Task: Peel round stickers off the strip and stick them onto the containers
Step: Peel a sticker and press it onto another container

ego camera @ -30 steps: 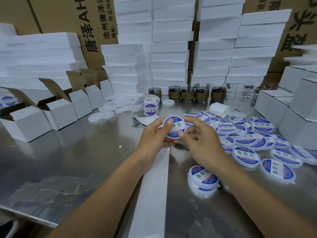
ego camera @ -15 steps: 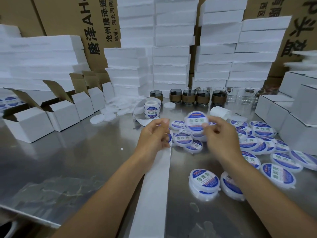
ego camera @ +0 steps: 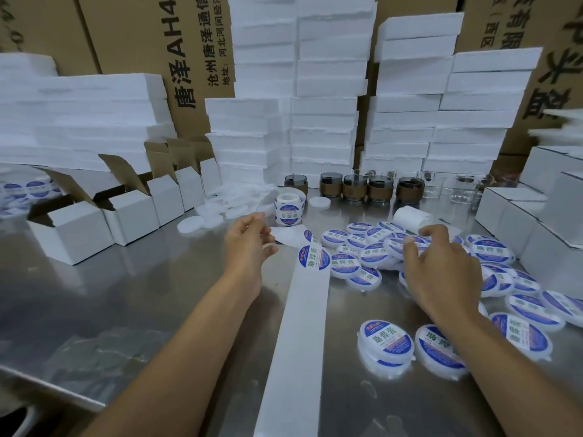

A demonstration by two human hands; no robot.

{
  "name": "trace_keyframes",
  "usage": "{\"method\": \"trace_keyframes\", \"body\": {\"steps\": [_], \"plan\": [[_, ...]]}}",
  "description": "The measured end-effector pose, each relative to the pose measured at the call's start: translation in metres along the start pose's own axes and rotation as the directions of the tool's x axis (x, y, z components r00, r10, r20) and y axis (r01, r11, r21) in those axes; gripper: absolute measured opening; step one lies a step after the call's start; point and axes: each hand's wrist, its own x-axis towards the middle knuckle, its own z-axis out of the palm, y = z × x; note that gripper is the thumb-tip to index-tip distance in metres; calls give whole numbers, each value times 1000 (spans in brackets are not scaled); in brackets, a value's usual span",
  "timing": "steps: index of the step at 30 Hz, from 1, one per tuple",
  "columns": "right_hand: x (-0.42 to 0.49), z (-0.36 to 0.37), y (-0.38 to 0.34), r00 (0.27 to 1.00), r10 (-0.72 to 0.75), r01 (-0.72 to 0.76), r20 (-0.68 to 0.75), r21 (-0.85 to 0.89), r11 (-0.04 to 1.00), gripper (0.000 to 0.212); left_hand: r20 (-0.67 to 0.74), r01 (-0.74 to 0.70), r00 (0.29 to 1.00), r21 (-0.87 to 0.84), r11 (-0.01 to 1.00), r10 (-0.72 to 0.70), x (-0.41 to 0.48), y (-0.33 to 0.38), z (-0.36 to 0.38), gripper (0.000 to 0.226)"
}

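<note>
Head view: the strip (ego camera: 303, 326) runs down the middle of the steel table (ego camera: 126, 294), from a roll (ego camera: 287, 207) near the far edge toward the near edge. The left hand (ego camera: 249, 244) pinches it between thumb and forefinger where it folds over. The next sticker (ego camera: 314, 258) lies on the backing just right of those fingers.

The right hand (ego camera: 441, 266) hangs over the pile of labelled containers (ego camera: 375, 255) on the right half of the table. Its fingers curve down among them. Whether they grip one or only touch it, I cannot tell.

The step in hand looks like the gap between two cycles: one container is being left in the finished pile, and the strip is held ready. Next, the right hand likely needs an unlabelled container. The plain discs (ego camera: 193, 223) toward the far left may be those. Then the sticker's edge must be lifted cleanly at the fold and pressed down centred on the lid.
</note>
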Motion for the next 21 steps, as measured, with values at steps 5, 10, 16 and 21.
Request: {"method": "trace_keyframes", "body": {"steps": [5, 10, 16, 21], "plan": [[-5, -4, -9, 987, -157, 162, 41, -169, 972, 29, -113, -122, 976, 416, 901, 184, 55, 5, -30, 9], [-4, -4, -15, 978, -195, 209, 78, -266, 941, 28, -78, -117, 949, 814, 569, 306, 120, 11, -82, 31], [-3, -3, -15, 979, -189, 204, 81, -278, 939, 22, -117, 55, 967, 964, 261, 227, 164, 9, -113, 48], [-3, 0, -13, 978, -201, 207, 48, -259, 943, 17, -63, 23, 987, 964, 264, 145, 173, 6, -114, 56]]}}
